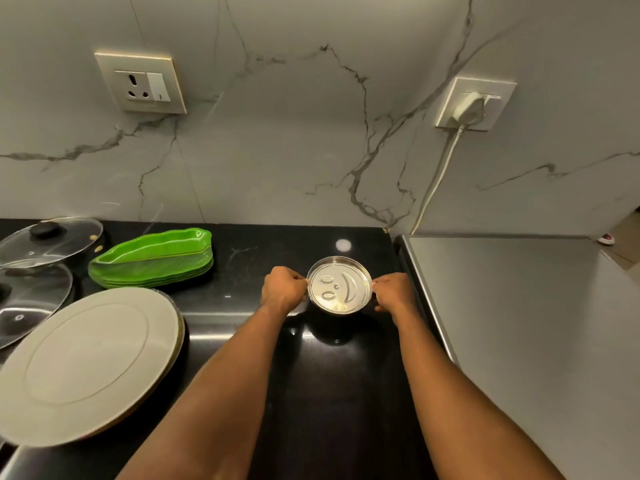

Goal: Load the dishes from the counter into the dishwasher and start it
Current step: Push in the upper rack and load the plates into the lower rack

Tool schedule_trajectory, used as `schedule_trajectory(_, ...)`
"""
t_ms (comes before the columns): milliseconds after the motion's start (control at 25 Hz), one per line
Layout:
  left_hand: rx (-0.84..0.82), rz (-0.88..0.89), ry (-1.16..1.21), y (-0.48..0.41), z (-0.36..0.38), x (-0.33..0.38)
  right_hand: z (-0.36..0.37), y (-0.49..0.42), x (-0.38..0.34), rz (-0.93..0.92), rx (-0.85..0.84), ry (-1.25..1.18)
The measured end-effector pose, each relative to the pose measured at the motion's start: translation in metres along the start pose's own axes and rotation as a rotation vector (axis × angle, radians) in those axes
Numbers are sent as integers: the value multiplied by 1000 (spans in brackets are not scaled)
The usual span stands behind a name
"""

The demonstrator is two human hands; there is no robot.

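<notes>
A small round steel plate [339, 285] with a smiley face stamped in it is at the back right of the black counter [332, 393]. My left hand [282, 287] grips its left rim and my right hand [393, 292] grips its right rim. Whether the plate rests on the counter or is lifted just off it is unclear. A stack of green leaf-shaped plates [154, 259] lies to the left. Nearer me on the left sits a large cream plate [86, 362] on top of another plate.
Two glass lids [48, 242] with black knobs overlap at the far left. A grey appliance top [526, 327] adjoins the counter on the right. The marble wall holds a socket [140, 83] and a plugged-in white cable [440, 171].
</notes>
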State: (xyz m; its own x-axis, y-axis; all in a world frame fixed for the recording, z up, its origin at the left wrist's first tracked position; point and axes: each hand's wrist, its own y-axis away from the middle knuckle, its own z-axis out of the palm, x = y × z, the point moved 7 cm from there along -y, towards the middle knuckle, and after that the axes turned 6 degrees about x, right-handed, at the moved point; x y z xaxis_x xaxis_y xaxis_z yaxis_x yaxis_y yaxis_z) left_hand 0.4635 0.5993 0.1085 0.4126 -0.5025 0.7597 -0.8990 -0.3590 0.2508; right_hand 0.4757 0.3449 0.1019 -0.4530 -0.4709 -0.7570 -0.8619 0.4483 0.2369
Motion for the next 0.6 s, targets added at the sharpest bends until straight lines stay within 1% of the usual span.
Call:
schedule_trajectory(240,48,-17,44,88,0,-23,-20,44,52,-27,-54,-17)
schedule_trajectory(480,139,-79,67,201,14,-62,-52,112,114,-116,-115,19)
schedule_trajectory(600,174,-127,83,252,18,-82,-67,145,146,-122,-142,37)
